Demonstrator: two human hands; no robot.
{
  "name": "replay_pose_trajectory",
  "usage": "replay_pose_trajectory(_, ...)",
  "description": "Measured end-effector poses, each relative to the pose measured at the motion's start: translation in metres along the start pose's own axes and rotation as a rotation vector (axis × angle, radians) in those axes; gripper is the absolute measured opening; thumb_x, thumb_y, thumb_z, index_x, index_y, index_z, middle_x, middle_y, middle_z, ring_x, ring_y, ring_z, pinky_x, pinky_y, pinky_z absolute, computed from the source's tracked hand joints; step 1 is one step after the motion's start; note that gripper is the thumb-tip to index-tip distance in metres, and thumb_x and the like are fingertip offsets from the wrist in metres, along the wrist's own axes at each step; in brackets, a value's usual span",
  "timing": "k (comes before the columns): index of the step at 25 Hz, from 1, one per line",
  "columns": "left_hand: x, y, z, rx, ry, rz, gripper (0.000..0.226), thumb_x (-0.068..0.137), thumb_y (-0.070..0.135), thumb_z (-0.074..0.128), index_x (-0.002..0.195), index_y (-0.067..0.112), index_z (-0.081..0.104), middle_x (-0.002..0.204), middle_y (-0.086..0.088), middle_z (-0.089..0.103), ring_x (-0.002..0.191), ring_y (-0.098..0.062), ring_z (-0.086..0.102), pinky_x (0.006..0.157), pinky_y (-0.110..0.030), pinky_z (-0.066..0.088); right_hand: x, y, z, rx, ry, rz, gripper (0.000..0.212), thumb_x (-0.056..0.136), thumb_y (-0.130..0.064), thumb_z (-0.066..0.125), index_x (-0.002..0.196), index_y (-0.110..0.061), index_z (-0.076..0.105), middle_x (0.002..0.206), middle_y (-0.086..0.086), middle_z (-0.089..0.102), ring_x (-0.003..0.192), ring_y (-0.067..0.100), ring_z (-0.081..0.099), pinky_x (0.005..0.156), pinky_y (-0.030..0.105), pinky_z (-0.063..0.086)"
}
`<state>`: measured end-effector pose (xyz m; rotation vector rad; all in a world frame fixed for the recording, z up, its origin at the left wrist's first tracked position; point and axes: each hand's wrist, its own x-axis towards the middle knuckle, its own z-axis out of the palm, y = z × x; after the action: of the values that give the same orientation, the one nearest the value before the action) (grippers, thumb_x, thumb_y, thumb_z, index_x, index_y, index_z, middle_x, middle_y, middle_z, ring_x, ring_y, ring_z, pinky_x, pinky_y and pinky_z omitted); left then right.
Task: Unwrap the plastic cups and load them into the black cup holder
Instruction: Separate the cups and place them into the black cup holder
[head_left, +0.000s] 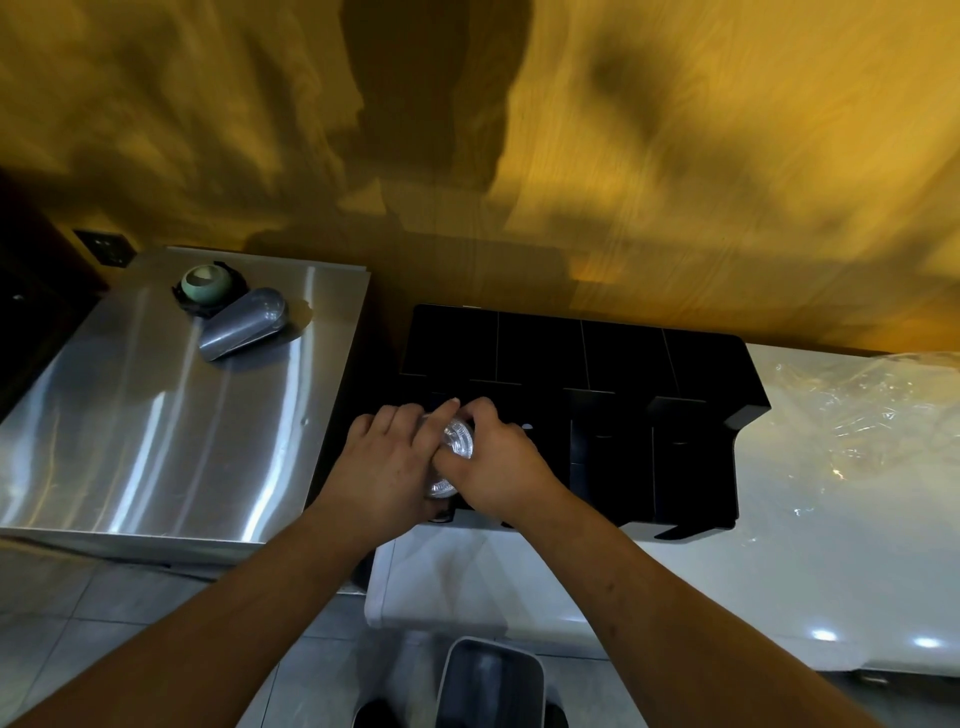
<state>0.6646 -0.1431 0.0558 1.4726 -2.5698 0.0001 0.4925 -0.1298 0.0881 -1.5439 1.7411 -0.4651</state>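
Holding: stack of clear plastic cups (457, 441), centre frame, over the 9 o'clock front slot of the black cup holder (613, 353). Left hand (387, 462) fingers curl round the stack's side; right hand (501, 462) fingers pinch its end. Likely best done by keeping the stack in line with the slot and sliding it in evenly. Holder's other compartments: dark, seemingly empty. At 3 o'clock, crumpled plastic wrap (857, 415) on the white surface (779, 571). At 6 o'clock, bin (488, 680), contents unclear.
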Motion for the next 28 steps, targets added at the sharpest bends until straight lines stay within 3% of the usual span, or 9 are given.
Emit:
replay_pose_trajectory(5,-0.001,0.004,-0.003,0.020,-0.017,-0.005,0.116,0.055,0.057,0.092,0.154,0.013,0.050,0.123,-0.014,0.066,0.104,-0.034,0.064,0.085,-0.049,0.053,-0.007,0.007,0.013,-0.198,0.104,-0.146,0.055,0.095,-0.052,0.054,0.137,-0.017,0.047,0.115,0.009,0.067,0.110,0.030,0.054,0.082,0.037,0.046)
replay_pose_trajectory(9,-0.002,0.007,-0.003,0.063,-0.029,0.015,0.118,0.055,0.055,0.095,0.154,0.008,0.050,0.130,-0.017,0.063,0.105,-0.035,0.065,0.084,-0.050,0.056,-0.012,0.015,0.020,-0.461,0.219,-0.262,0.053,0.099,-0.052,0.044,0.131,-0.010,0.049,0.108,0.009,0.070,0.105,0.029,0.056,0.091,0.043,0.044)
replay_pose_trajectory(11,-0.004,0.008,-0.001,0.103,-0.039,0.023,0.114,0.059,0.051,0.095,0.155,0.007,0.049,0.130,-0.016,0.064,0.108,-0.035,0.064,0.087,-0.049,0.055,-0.013,0.017,0.022,-0.598,0.282,-0.318,0.053,0.100,-0.050,0.041,0.131,-0.010,0.055,0.115,0.009,0.067,0.108,0.029,0.055,0.094,0.043,0.046)
replay_pose_trajectory(14,-0.006,0.011,0.004,0.128,-0.053,0.015,0.101,0.065,0.043,0.093,0.151,0.007,0.053,0.131,-0.015,0.066,0.111,-0.035,0.064,0.089,-0.050,0.053,-0.017,0.027,0.022,-0.607,0.334,-0.383,0.052,0.098,-0.049,0.046,0.133,-0.012,0.057,0.124,0.008,0.062,0.113,0.028,0.054,0.098,0.044,0.047)
replay_pose_trajectory(17,-0.004,0.014,0.008,0.116,-0.050,0.010,0.081,0.062,0.042,0.095,0.129,0.007,0.067,0.127,-0.015,0.069,0.107,-0.035,0.066,0.085,-0.050,0.053,-0.021,0.041,0.021,-0.615,0.332,-0.472,0.043,0.094,-0.049,0.054,0.122,-0.018,0.061,0.118,0.005,0.061,0.111,0.026,0.053,0.097,0.043,0.046)
replay_pose_trajectory(21,-0.014,0.004,0.010,0.057,-0.007,0.058,0.078,0.069,0.060,0.084,0.128,0.011,0.070,0.138,-0.014,0.065,0.126,-0.036,0.061,0.105,-0.059,0.049,-0.021,0.052,0.021,-0.729,0.265,-0.536,0.031,0.097,-0.043,0.054,0.113,-0.020,0.068,0.116,0.003,0.065,0.118,0.030,0.054,0.104,0.046,0.041)
replay_pose_trajectory(24,-0.028,-0.007,0.007,0.006,0.109,0.050,0.049,0.084,0.053,0.066,0.114,0.015,0.073,0.119,-0.006,0.072,0.112,-0.030,0.063,0.095,-0.050,0.050,-0.020,0.047,0.019,-0.696,0.243,-0.518,0.040,0.096,-0.048,0.051,0.121,-0.021,0.068,0.126,0.005,0.063,0.129,0.033,0.051,0.114,0.052,0.037)
replay_pose_trajectory(26,-0.028,-0.006,0.006,0.001,0.090,0.035,0.035,0.086,0.045,0.073,0.107,0.016,0.076,0.111,-0.002,0.075,0.106,-0.029,0.066,0.089,-0.047,0.051,-0.019,0.047,0.017,-0.705,0.217,-0.493,0.044,0.095,-0.050,0.049,0.124,-0.022,0.067,0.131,0.007,0.062,0.134,0.034,0.047,0.117,0.053,0.033)
replay_pose_trajectory(28,-0.027,-0.005,0.006,-0.018,0.052,0.011,0.036,0.081,0.040,0.084,0.108,0.016,0.076,0.112,-0.002,0.075,0.105,-0.029,0.067,0.088,-0.047,0.052,-0.019,0.046,0.016,-0.722,0.216,-0.496,0.042,0.094,-0.048,0.053,0.127,-0.023,0.064,0.132,0.007,0.061,0.135,0.034,0.045,0.117,0.053,0.031)
